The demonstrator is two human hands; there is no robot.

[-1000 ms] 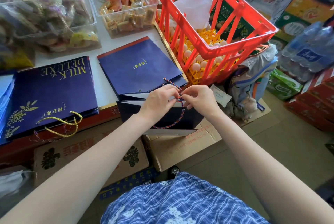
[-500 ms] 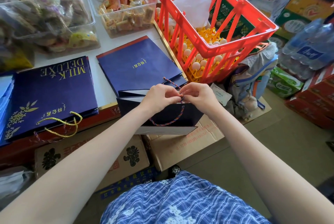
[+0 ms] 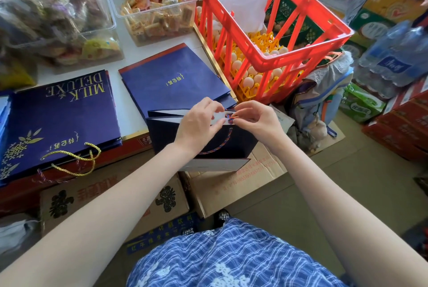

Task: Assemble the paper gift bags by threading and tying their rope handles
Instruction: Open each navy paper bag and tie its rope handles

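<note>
Both hands meet at frame centre: the left hand [image 3: 199,124] and right hand [image 3: 257,122] each pinch the red-and-blue rope handle [image 3: 230,118] at the top edge of a dark navy gift bag [image 3: 208,145] overhanging the white table [image 3: 129,105]. Flat navy bags [image 3: 60,112] lie on the table to the left, clear snack tubs [image 3: 157,8] at the top. A red egg crate [image 3: 266,31] sits upper right; cardboard boxes [image 3: 231,187] stand on the floor below.

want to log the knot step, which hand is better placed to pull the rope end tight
Right, probably. The right hand pinches the rope at the knot by the bag's top edge, while the left hand pinches beside it and lies across the bag, better placed to steady it.
</note>
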